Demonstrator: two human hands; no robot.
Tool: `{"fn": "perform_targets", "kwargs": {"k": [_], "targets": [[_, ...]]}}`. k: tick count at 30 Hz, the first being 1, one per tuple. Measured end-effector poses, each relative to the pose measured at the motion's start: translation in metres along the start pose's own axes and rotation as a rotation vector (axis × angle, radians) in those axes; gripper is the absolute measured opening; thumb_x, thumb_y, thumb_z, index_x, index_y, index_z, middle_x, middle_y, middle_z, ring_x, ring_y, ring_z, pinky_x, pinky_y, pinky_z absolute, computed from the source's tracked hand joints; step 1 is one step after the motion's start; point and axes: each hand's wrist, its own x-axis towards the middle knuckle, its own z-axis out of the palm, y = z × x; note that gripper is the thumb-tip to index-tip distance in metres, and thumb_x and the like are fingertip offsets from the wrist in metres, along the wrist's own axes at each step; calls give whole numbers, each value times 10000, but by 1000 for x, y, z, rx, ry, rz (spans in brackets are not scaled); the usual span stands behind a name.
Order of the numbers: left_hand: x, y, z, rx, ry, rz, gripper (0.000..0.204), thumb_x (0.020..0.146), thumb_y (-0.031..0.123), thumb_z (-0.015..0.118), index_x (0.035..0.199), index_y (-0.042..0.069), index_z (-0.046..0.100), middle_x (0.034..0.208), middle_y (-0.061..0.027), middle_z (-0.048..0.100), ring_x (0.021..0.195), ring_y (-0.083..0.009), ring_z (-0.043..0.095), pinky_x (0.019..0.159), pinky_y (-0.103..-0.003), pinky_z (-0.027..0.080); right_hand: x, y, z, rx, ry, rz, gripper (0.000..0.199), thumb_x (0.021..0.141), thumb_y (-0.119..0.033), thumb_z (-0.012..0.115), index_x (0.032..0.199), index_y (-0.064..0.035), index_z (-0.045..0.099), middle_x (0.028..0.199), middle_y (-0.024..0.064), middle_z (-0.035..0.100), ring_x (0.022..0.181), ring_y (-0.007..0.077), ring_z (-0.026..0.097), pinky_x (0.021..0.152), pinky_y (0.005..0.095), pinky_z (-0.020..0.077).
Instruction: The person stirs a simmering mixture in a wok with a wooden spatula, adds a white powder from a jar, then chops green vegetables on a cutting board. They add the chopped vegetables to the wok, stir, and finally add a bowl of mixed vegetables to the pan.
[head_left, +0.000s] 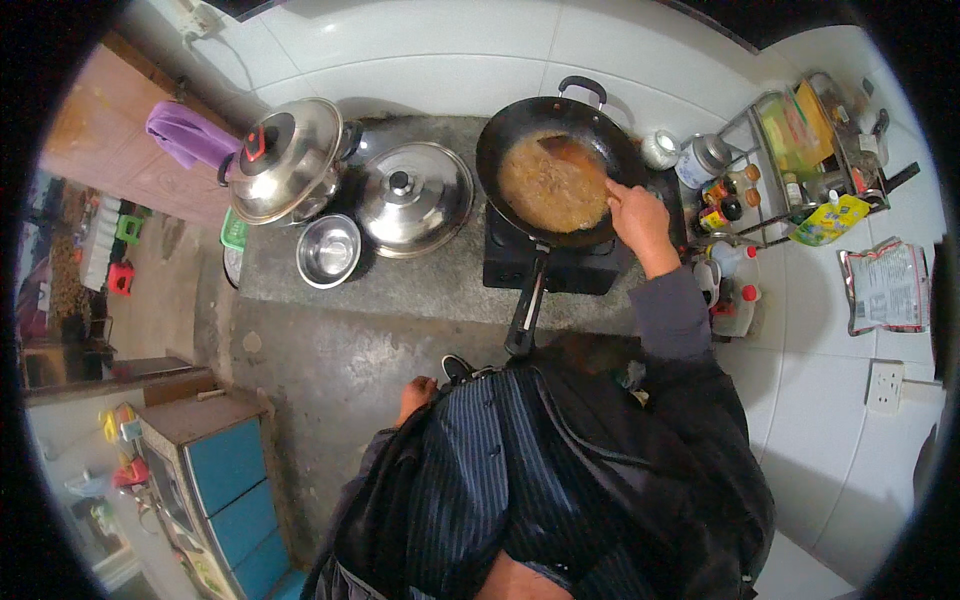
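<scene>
A black wok (491, 150) sits on the stove (510, 262), filled with brownish liquid and pale pieces of food (545, 190). My right hand (640, 222) is closed at the wok's right rim around the handle of a spatula. The dark reddish-brown spatula (578, 154) lies partly in the liquid; its handle is mostly covered by my fingers. Toward me points the wok's long handle (527, 310), which neither hand touches. My left hand (416, 399) hangs low beside my body, away from the counter, with fingers curled and nothing seen in them.
Left of the wok, a domed steel lid (415, 205), a steel bowl (329, 251) and a lidded pot (285, 165) stand on the grey counter (430, 290). A rack (775, 165) with jars, bottles and packets lines the right wall. A blue-fronted cabinet (228, 468) stands lower left.
</scene>
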Motion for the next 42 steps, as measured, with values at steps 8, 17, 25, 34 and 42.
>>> {"fn": "perform_targets", "kwargs": {"k": [8, 17, 25, 34, 42], "targets": [[5, 17, 2, -21, 10, 26, 359, 853, 341, 568, 920, -2, 649, 797, -140, 675, 753, -274, 647, 686, -360, 482, -23, 7, -3, -28, -21, -35, 313, 834, -212, 565, 1143, -232, 609, 823, 129, 590, 726, 332, 614, 602, 442, 497], [6, 14, -3, -4, -37, 68, 361, 851, 347, 554, 936, 10, 653, 801, -132, 680, 769, -270, 649, 699, -364, 484, -55, -5, -19, -66, -122, -67, 353, 818, -212, 587, 1169, -239, 571, 803, 129, 586, 676, 332, 615, 563, 448, 493], [17, 17, 1, 43, -31, 130, 364, 863, 352, 548, 948, 12, 646, 812, -120, 684, 764, -253, 653, 707, -356, 489, -66, 2, -16, -35, -109, -85, 309, 797, -238, 608, 1104, -275, 620, 777, 103, 584, 656, 317, 610, 568, 441, 489], [18, -5, 1, 25, -29, 61, 378, 863, 357, 557, 931, -3, 647, 804, -140, 678, 767, -279, 652, 700, -364, 486, -25, 77, -74, -454, -202, -121, 325, 795, -152, 603, 1097, -264, 644, 818, 108, 581, 728, 301, 602, 600, 427, 470], [4, 16, -3, -20, 7, 57, 363, 862, 347, 553, 924, 4, 653, 786, -136, 680, 766, -283, 653, 697, -371, 490, 58, 59, -3, -241, 61, -235, 389, 748, -35, 575, 1063, -251, 653, 764, 103, 556, 704, 310, 600, 578, 424, 474]]}}
